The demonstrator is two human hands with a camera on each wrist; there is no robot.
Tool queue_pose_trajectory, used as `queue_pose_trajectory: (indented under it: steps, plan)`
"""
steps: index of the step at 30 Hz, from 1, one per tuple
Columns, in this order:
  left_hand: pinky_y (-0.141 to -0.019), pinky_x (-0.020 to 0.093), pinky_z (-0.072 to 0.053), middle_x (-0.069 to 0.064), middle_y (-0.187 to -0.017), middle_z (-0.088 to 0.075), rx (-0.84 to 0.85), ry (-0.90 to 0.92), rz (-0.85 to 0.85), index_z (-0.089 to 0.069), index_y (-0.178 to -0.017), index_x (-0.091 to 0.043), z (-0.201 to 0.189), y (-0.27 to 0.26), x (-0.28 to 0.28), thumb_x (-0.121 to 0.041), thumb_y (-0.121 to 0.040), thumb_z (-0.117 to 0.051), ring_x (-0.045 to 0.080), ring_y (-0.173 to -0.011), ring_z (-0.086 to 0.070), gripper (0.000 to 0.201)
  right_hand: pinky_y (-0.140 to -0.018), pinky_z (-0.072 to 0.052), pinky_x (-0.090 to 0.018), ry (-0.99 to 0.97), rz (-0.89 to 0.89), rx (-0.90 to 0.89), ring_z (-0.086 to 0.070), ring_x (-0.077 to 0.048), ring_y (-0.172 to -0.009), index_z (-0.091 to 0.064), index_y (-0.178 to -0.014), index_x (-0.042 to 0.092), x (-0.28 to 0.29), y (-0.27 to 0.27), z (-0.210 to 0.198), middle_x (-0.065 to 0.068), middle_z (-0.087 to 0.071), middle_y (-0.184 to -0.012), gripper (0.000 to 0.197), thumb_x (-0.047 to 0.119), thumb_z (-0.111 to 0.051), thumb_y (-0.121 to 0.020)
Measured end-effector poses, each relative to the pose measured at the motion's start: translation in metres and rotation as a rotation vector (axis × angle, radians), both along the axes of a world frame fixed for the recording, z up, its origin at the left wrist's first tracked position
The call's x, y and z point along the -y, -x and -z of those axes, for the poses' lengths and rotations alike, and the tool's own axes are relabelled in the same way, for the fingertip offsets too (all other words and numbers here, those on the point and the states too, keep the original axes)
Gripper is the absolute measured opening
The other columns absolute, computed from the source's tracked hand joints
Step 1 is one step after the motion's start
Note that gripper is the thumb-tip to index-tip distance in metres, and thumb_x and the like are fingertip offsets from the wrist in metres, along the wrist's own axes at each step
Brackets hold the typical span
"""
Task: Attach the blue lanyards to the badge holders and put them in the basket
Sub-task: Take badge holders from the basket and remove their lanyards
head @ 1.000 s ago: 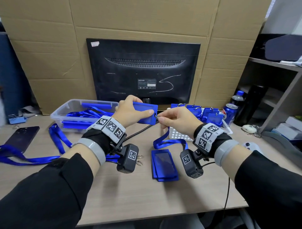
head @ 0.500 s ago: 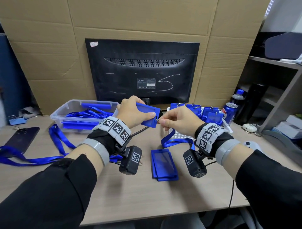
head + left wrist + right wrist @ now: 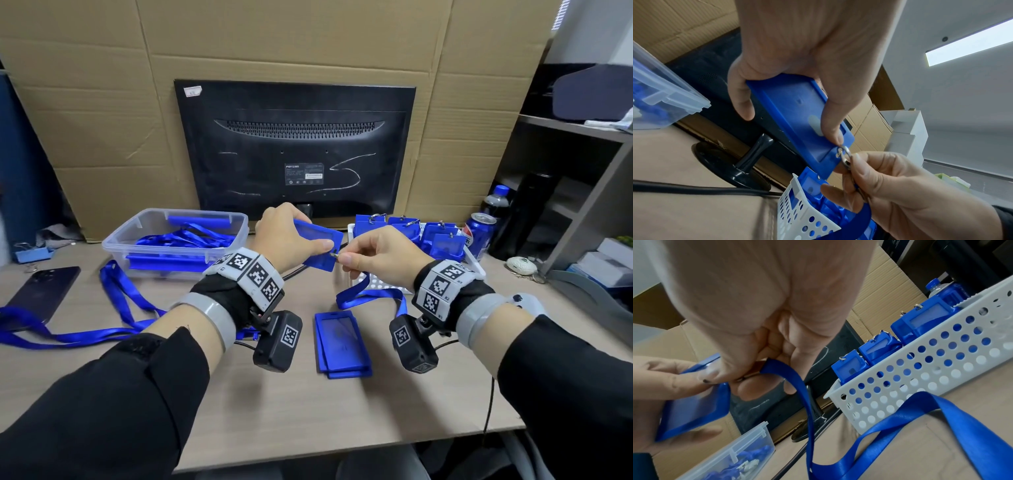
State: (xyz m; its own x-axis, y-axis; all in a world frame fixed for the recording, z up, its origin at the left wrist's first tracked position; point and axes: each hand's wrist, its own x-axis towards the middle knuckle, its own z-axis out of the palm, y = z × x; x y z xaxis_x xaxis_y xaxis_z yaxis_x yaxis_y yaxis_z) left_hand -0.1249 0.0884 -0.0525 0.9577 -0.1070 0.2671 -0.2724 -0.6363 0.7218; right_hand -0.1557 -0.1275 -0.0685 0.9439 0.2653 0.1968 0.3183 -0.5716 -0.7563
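While our left hand (image 3: 286,240) is gripping a flat blue plastic badge holder (image 3: 318,245) at mid-frame, our right hand (image 3: 376,255) is pinching the metal split ring (image 3: 844,155) of a blue ribbon lanyard (image 3: 370,296) against the holder's slot; we judge this attachment to be under way, not finished. Several finished holders are already standing in the white perforated plastic basket (image 3: 920,369) at centre right. More work is waiting: two blue holders (image 3: 342,342) are lying stacked at lower centre, loose lanyards (image 3: 113,308) are trailing at left, and a clear plastic tub (image 3: 178,240) is holding more. We are working over a tan wooden surface (image 3: 411,411), facing a black monitor back (image 3: 294,150) and a cardboard wall (image 3: 102,102).
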Motion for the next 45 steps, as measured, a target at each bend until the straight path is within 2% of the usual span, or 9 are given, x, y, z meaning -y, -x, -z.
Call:
queue_pose_trajectory:
  steps: [5, 12, 15, 21, 27, 31, 34, 38, 45]
  plan:
    - [-0.054, 0.015, -0.042, 0.001, -0.079, -0.068, -0.207, 0.094, 0.129, -0.076, -0.086, -0.013, 0.009, -0.004, -0.008, -0.033, -0.096, -0.074, 0.003, -0.058, -0.057, 0.023, -0.073, -0.057, -0.022, -0.211, 0.110, -0.030, -0.072, -0.011, -0.071, -0.074, -0.095, 0.002, 0.003, 0.001, -0.001, -0.006, -0.073, -0.080, 0.020, 0.018, -0.066, -0.103]
    - [-0.096, 0.046, -0.055, 0.011, -0.101, -0.074, -0.661, 0.029, 0.307, -0.076, -0.105, -0.008, 0.024, 0.000, 0.000, -0.017, -0.098, -0.072, 0.029, -0.096, -0.069, 0.012, -0.073, -0.058, -0.024, -0.001, 0.118, -0.108, -0.065, -0.013, -0.064, -0.073, -0.086, 0.012, -0.003, -0.002, -0.001, 0.000, -0.072, -0.068, 0.025, 0.025, -0.064, -0.105]
    - [-0.082, 0.039, -0.056, 0.008, -0.100, -0.066, -0.758, 0.153, 0.330, -0.063, -0.107, -0.013, 0.031, 0.004, 0.003, 0.003, -0.097, -0.067, 0.024, -0.098, -0.064, 0.020, -0.065, -0.055, -0.017, -0.034, 0.149, -0.092, -0.063, -0.010, -0.060, -0.073, -0.087, 0.012, -0.005, 0.002, 0.003, 0.001, -0.071, -0.066, 0.022, 0.024, -0.065, -0.104]
    - [-0.071, 0.047, -0.066, 0.021, -0.111, -0.072, -0.982, 0.266, 0.279, -0.062, -0.111, 0.005, 0.054, 0.013, 0.012, 0.017, -0.097, -0.058, 0.037, -0.108, -0.074, 0.019, -0.084, -0.062, -0.039, -0.087, 0.115, -0.243, -0.074, -0.020, -0.078, -0.072, -0.091, 0.008, -0.001, 0.001, 0.013, -0.005, -0.076, -0.082, 0.024, 0.027, -0.066, -0.104]
    - [-0.092, 0.044, -0.060, 0.019, -0.108, -0.078, -1.072, 0.078, 0.266, -0.061, -0.119, 0.006, 0.070, 0.018, 0.017, 0.001, -0.095, -0.070, 0.033, -0.093, -0.079, 0.026, -0.084, -0.061, -0.036, -0.014, 0.095, -0.342, -0.074, -0.015, -0.082, -0.071, -0.093, 0.015, -0.006, -0.001, 0.027, 0.004, -0.078, -0.086, 0.020, 0.029, -0.064, -0.105]
    - [-0.084, 0.048, -0.062, 0.015, -0.099, -0.077, -1.008, -0.023, 0.208, -0.065, -0.123, -0.001, 0.077, 0.018, 0.020, -0.004, -0.084, -0.085, 0.031, -0.079, -0.078, 0.044, -0.091, -0.061, -0.036, 0.067, 0.161, -0.185, -0.071, -0.008, -0.083, -0.078, -0.093, 0.017, 0.000, -0.005, 0.024, 0.006, -0.080, -0.088, 0.024, 0.034, -0.065, -0.103]
    - [-0.083, 0.042, -0.059, 0.009, -0.079, -0.065, -0.889, -0.136, 0.233, -0.069, -0.096, -0.011, 0.072, 0.020, 0.020, -0.009, -0.079, -0.091, 0.024, -0.061, -0.060, 0.028, -0.082, -0.054, -0.029, 0.050, 0.248, -0.028, -0.066, -0.005, -0.079, -0.077, -0.098, 0.017, 0.001, -0.010, 0.021, 0.006, -0.077, -0.090, 0.021, 0.034, -0.065, -0.103]
    - [-0.089, 0.042, -0.060, 0.000, -0.100, -0.070, -0.830, -0.204, 0.253, -0.063, -0.103, -0.021, 0.075, 0.020, 0.021, -0.017, -0.075, -0.095, 0.022, -0.082, -0.062, 0.042, -0.086, -0.053, -0.026, -0.058, 0.329, 0.143, -0.063, -0.001, -0.083, -0.071, -0.104, 0.019, 0.004, -0.015, 0.015, 0.011, -0.070, -0.093, 0.014, 0.030, -0.063, -0.104]
    - [-0.078, 0.033, -0.059, 0.006, -0.145, -0.037, -0.575, -0.109, 0.064, -0.023, -0.155, -0.026, 0.078, 0.004, 0.017, -0.075, -0.046, -0.091, 0.024, -0.119, -0.058, 0.137, -0.079, -0.065, -0.032, -0.435, 0.164, 0.041, -0.077, -0.018, -0.081, -0.058, -0.116, -0.003, -0.019, -0.004, -0.002, -0.015, -0.071, -0.101, 0.020, 0.014, -0.049, -0.111]
